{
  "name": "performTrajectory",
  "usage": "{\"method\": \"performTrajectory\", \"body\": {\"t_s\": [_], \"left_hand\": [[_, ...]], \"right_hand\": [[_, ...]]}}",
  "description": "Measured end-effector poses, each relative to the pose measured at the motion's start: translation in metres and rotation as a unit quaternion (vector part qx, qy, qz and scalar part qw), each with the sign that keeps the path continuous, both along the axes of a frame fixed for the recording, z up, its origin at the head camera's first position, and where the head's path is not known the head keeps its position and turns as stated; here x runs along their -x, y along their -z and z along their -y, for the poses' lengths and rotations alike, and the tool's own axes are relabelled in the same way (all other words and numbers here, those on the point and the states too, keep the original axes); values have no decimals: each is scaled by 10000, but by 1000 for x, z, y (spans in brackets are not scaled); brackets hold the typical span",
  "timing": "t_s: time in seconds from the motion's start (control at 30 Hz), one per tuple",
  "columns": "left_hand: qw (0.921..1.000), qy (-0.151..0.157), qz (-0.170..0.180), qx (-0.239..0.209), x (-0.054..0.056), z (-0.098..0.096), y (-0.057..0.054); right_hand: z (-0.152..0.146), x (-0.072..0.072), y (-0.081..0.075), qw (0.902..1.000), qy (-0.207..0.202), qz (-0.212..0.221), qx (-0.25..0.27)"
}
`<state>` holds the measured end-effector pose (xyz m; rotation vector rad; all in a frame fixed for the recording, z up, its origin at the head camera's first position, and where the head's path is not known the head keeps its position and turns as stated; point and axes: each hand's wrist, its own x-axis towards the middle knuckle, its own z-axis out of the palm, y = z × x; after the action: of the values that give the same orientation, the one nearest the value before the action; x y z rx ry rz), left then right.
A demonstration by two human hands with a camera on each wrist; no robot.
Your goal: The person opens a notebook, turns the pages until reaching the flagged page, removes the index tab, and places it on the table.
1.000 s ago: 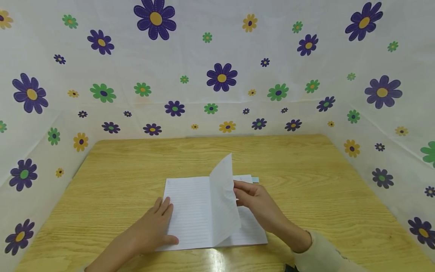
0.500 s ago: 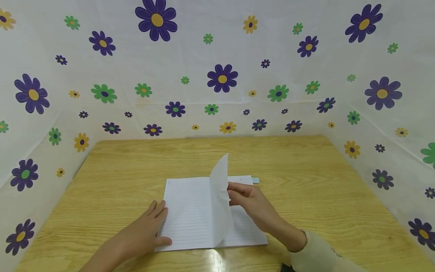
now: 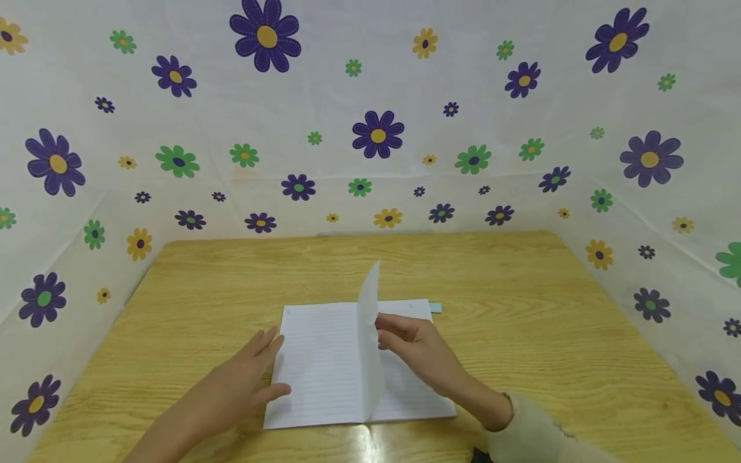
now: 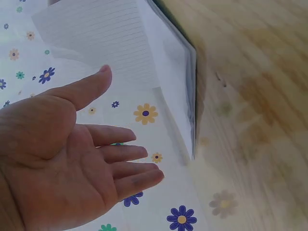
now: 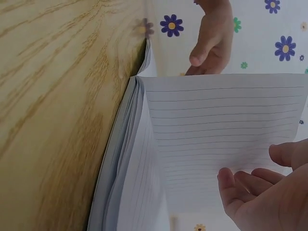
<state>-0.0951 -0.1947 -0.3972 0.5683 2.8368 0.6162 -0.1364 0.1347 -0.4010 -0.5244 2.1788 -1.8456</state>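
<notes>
A lined notebook (image 3: 318, 366) lies spread on the table, with one page (image 3: 368, 360) standing nearly upright at the middle. My right hand (image 3: 425, 350) is at the right side of that page, fingertips against it. In the right wrist view, the thumb and fingers of the right hand (image 5: 269, 187) are apart, with the lined page (image 5: 207, 120) showing between them. My left hand (image 3: 231, 382) is at the notebook's left edge, fingers extended and thumb spread over the page corner. The left wrist view shows the left palm (image 4: 67, 168) holding nothing.
The wooden table (image 3: 492, 276) extends around the notebook. A flower-print white cloth (image 3: 324, 96) hangs at the back and both sides. A pale blue tab (image 3: 436, 308) sticks out at the notebook's upper right, and a small dark object (image 3: 480, 456) shows near the right sleeve.
The raised page has swung leftward, from leaning right to nearly upright, with my right hand moving along. My left hand has slid slightly left off the left page.
</notes>
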Motion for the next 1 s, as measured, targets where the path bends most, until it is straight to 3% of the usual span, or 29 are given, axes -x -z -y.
{"method": "performTrajectory", "body": {"t_s": [0.23, 0.53, 1.0], "left_hand": [[9974, 3, -707, -135, -1, -5, -12], [9885, 10, -1476, -321, -4, -11, -26], [9849, -169, -1624, -582, -8, -14, -38]], "right_hand": [[8, -1, 2, 9992, -336, 10, 230], [15, -1, 4, 9986, -505, -168, -43], [30, -3, 14, 9945, -700, -334, -707]]}}
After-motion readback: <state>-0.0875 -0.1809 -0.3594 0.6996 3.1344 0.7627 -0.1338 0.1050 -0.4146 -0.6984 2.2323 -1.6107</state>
